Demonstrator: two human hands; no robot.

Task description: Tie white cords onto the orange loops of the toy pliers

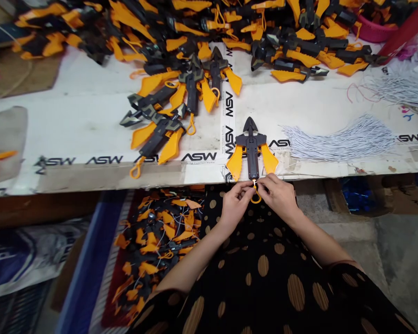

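Observation:
A black toy with orange wings and a pointed arrow-like tip (252, 153) lies on the table's front edge, tip facing away from me. From its lower end hangs an orange pull ring (256, 199), with a bit of white string (254, 183) at the joint. My left hand (236, 200) pinches at the string from the left, thumb and forefinger together. On the other side, my right hand (277, 194) is closed in a similar pinch, close to the ring. The fingertips partly hide the string and its ends.
A bundle of white strings (341, 141) lies right of the toy. Several similar toys (160, 132) rest to the left, with a big heap (202, 28) behind. A bin below the table holds more toys (160, 236). A red post (409, 30) stands far right.

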